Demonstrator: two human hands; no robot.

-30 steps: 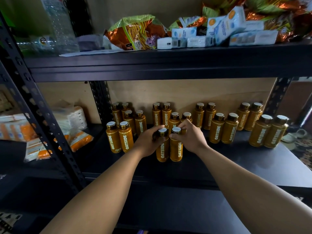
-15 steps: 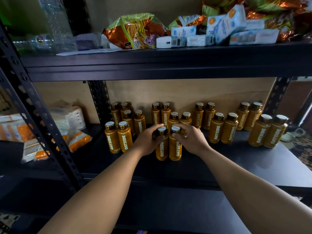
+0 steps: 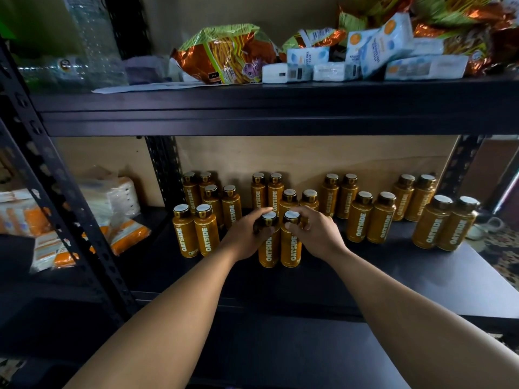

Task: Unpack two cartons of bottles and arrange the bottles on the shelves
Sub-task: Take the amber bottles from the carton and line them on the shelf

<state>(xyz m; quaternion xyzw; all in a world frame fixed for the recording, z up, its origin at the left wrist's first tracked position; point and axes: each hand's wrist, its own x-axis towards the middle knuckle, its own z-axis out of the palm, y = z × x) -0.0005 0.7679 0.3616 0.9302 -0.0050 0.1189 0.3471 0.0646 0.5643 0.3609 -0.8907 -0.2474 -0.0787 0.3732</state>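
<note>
Looking down through the head camera, I am seeing both hands working at the middle of the black lower shelf [image 3: 393,279]. My left hand [image 3: 245,238] is curling over the cap and neck of the left front bottle [image 3: 268,252], so that grip is grasping it from above. My right hand [image 3: 318,235] is doing the same on the right front bottle [image 3: 290,249], its fingers bending round the cap and its thumb pressing at the near side. These two brown Oatside bottles are standing upright and touching each other, in front of the rest and nearest the shelf's front edge.

Behind them more Oatside bottles are standing in pairs, running back towards the plywood back panel [image 3: 309,158]. A left pair [image 3: 195,234] is sitting just beside my left wrist, and a far right pair [image 3: 446,227] is standing well apart near the shelf's right end.

Above, the upper shelf [image 3: 252,113] is carrying a snack bag [image 3: 224,53], small blue-and-white drink cartons [image 3: 386,43] lying at angles, and a clear plastic bottle [image 3: 92,40] at the left. Beyond the perforated steel upright [image 3: 60,209], orange-and-white packets [image 3: 129,234] are lying in a heap on the neighbouring shelf.
</note>
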